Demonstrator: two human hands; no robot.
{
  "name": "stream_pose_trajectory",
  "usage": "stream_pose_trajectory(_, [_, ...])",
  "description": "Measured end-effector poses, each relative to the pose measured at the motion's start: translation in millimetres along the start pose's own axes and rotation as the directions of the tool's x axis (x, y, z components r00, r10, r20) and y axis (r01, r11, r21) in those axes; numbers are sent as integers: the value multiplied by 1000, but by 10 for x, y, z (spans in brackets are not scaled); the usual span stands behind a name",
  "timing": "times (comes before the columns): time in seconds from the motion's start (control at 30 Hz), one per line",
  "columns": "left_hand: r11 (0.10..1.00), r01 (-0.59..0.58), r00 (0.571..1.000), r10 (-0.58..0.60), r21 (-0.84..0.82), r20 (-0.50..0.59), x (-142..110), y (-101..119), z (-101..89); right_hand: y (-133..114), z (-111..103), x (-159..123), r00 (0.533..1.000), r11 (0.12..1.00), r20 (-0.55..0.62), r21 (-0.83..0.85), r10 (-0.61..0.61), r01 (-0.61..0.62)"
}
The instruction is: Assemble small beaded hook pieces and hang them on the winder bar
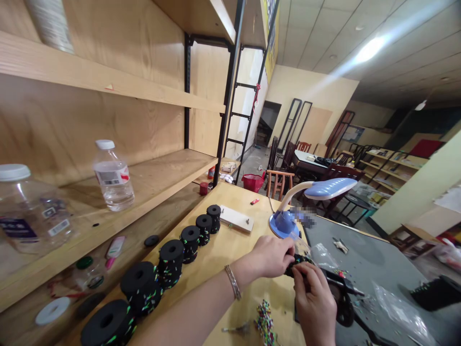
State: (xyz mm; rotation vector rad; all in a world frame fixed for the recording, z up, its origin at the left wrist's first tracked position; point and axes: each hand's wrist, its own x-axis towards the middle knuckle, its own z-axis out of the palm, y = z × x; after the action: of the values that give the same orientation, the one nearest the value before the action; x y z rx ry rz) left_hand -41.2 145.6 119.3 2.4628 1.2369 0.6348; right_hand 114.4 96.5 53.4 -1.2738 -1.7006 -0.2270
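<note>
My left hand (270, 257), with a bracelet on the wrist, reaches in from the lower left, its fingers closed at a black piece with small coloured bits (298, 259). My right hand (315, 293) is closed in a pinch at the near side of the same piece; what lies between its fingertips is too small to make out. The piece sits by a dark metal device with a shaft (342, 283) at the table's edge. My fingers hide much of it. Below my hands lies a pile of small multicoloured pieces (265, 322).
Several black spools dotted with coloured bits (139, 283) stand in a row along the left. A blue desk lamp (284, 223), a white board with screws (236, 218) and a red lighter (255, 202) lie beyond. Plastic bags (399, 307) rest on the grey table. Shelves hold bottles (113, 178).
</note>
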Motion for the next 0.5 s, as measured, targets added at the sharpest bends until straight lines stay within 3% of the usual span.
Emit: stream_pose_trajectory(0.5, [1000,5,1000,-5,5,-14,3,-8,33,-108,-12,35,999,996,-42,-88,12,-16])
